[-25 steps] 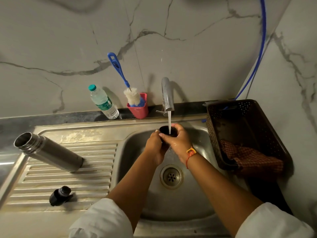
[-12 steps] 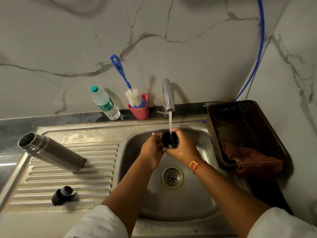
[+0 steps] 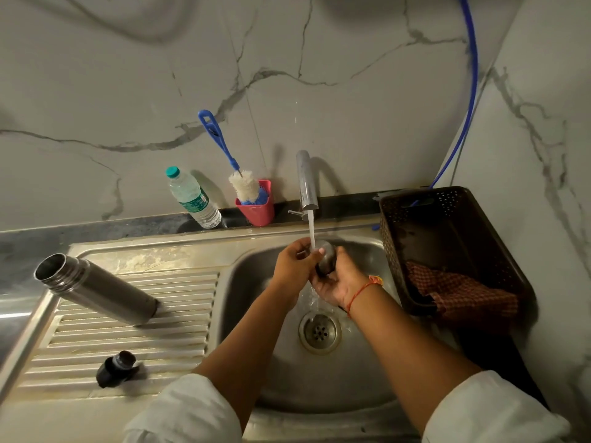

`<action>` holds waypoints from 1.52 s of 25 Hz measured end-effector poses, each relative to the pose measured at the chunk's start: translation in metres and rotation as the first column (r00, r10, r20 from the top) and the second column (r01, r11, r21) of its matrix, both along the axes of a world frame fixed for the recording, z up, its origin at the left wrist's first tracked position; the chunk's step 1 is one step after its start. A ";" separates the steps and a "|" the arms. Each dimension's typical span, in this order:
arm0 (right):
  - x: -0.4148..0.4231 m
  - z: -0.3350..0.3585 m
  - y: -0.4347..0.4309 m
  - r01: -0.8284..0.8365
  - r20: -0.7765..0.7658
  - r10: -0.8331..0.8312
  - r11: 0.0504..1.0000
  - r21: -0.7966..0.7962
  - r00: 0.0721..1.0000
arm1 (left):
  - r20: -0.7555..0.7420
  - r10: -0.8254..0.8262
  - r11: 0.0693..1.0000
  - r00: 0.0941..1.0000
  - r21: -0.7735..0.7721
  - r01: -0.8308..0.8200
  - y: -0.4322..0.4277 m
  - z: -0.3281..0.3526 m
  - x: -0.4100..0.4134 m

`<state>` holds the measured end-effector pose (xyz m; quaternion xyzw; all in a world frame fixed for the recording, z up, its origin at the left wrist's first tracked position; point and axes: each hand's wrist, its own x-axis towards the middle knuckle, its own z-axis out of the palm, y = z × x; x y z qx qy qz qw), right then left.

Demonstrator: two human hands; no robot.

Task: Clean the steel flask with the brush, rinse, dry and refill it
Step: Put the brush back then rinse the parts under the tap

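The open steel flask [image 3: 99, 287] lies on its side on the ribbed drainboard at the left, mouth toward the back left. Its black stopper [image 3: 116, 368] lies nearer the front of the drainboard. Over the sink basin [image 3: 351, 372] my right hand [image 3: 339, 281] cups the flask's dark cap [image 3: 327, 260] under the running tap [image 3: 306, 182]. My left hand [image 3: 294, 266] grips the cap from the left, with the water stream falling on its fingers. The blue-handled bottle brush [image 3: 224, 155] stands in a pink cup [image 3: 257, 211] at the back.
A plastic water bottle [image 3: 192, 197] with a green cap leans against the wall left of the pink cup. A dark brown basket [image 3: 447, 238] at the right holds a red checked cloth [image 3: 460, 290]. A blue hose [image 3: 470, 91] runs down the wall corner.
The cap was held mouth up under the stream; now it is turned on its side and its outside is in the water. Both hands have shifted slightly right.
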<state>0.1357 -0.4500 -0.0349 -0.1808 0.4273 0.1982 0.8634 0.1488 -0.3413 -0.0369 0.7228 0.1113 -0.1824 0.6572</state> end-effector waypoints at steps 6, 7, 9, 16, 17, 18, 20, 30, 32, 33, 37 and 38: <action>0.006 0.002 0.004 -0.123 0.053 0.132 0.982 -0.145 0.990 | 0.017 0.070 0.993 0.997 0.098 -0.072 0.004 0.002 0.004; 0.006 0.005 0.005 -0.148 0.069 0.165 0.968 -0.204 0.984 | 0.003 0.098 0.990 0.995 0.102 -0.098 0.005 0.002 0.004; 0.007 0.005 0.008 -0.192 0.108 0.257 0.890 -0.413 0.960 | -0.014 0.133 0.984 0.991 0.125 -0.130 0.009 0.001 0.006; 0.004 -0.009 0.011 -0.093 0.138 0.481 0.426 -0.900 0.866 | 0.025 0.006 0.979 1.000 0.203 -0.011 0.008 0.014 0.049; 0.002 -0.008 0.010 -0.075 0.135 0.500 0.378 -0.923 0.855 | 0.012 0.011 0.980 1.000 0.198 -0.013 0.007 0.016 0.056; 0.001 -0.009 0.009 -0.048 0.138 0.519 0.329 -0.943 0.843 | -0.007 0.023 0.982 1.000 0.187 -0.022 0.006 0.015 0.062; -0.002 -0.008 0.006 0.006 0.152 0.561 0.254 -0.967 0.814 | -0.050 0.022 0.986 0.998 0.164 -0.013 0.004 0.016 0.071; -0.003 -0.003 -0.008 -0.021 -0.046 0.684 -0.045 -0.999 0.728 | 0.102 -0.262 0.919 0.960 0.331 0.215 -0.002 0.035 0.075; -0.002 0.001 -0.011 -0.078 -0.190 0.722 -0.185 -0.980 0.665 | 0.125 -0.326 0.867 0.937 0.435 0.244 0.006 0.029 0.074; -0.003 0.002 -0.010 -0.102 -0.268 0.728 -0.264 -0.959 0.632 | 0.130 -0.352 0.841 0.927 0.478 0.253 0.011 0.024 0.070; -0.009 0.011 -0.005 0.051 -0.410 0.688 -0.544 -0.838 0.598 | 0.113 -0.435 0.726 0.893 0.631 0.274 0.039 -0.004 0.045; -0.013 0.011 -0.003 0.093 -0.422 0.688 -0.577 -0.811 0.591 | 0.105 -0.448 0.702 0.888 0.657 0.276 0.048 -0.008 0.034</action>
